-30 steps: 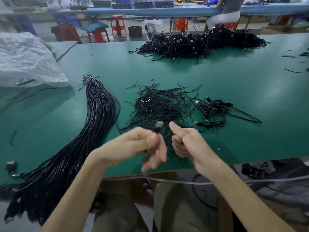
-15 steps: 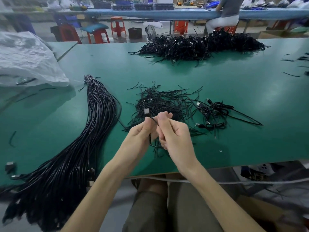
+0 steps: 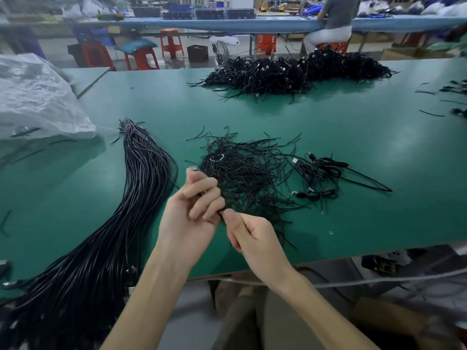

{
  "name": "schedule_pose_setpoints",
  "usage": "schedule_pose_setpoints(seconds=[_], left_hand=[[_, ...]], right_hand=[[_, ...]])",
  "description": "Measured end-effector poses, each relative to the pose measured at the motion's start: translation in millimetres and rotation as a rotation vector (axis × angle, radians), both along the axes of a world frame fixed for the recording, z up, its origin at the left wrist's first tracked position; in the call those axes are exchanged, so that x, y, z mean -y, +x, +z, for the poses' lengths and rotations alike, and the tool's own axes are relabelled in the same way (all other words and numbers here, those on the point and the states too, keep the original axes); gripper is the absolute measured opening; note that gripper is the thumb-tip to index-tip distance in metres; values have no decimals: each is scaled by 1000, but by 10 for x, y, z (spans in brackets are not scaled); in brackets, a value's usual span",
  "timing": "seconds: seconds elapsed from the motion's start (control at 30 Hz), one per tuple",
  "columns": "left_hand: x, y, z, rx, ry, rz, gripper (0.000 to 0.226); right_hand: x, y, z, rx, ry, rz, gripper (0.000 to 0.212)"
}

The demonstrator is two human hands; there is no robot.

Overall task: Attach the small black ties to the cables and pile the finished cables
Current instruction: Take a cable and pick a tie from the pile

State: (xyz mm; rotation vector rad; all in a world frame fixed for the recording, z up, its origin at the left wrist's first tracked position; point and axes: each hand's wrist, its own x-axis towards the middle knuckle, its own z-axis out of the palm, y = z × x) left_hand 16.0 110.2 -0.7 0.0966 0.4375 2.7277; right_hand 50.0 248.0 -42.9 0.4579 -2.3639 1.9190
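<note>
- The green table spreads out under and all around the two hands, and its near edge lies just behind the wrists.
- A bundle of long cables lies to the left of the grip, just beside the left forearm. It runs from a bound end beyond the hands to the table's near left corner.
- A crumpled clear plastic bag sits well off to the left and farther away.
- A far heap of cables lies well beyond the grip at the table's far edge.
- The loose ties form a tangled pile just ahead and to the right of the hands, and part of it is hidden by the fingers.
- A few tied cables rest to the right, past the ties.
- The left hand has its fingers curled round a cable, whose plug end sticks out above the index finger.
- The right hand touches the left hand, with thumb and forefinger pinching a thin black strand. Whether the strand is a tie or the cable itself cannot be told.
</note>
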Motion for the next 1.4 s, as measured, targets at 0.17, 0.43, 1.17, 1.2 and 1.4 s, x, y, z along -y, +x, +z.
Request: schedule_pose_setpoints(seconds=[0.17,0.43,1.17,1.2,1.4], left_hand=[[162,-31,70,-274,-265,-299,37],[671,237,-11,-621,-1310,-462,53],[176,-171,-313,-809,-1345,239,40],[153,-172,-309,-788,-1295,250,40],[-55,-150,-167,-424,-642,219,52]], right_hand=[[-163,-26,-54,-62,111,41,58],[-781,-352,25,-392,433,-265,55],[-161,-354,619,-228,-407,-238,63],[-141,-327,637,-255,-373,-223,64],[91,-135,427,-259,-210,-125,54]])
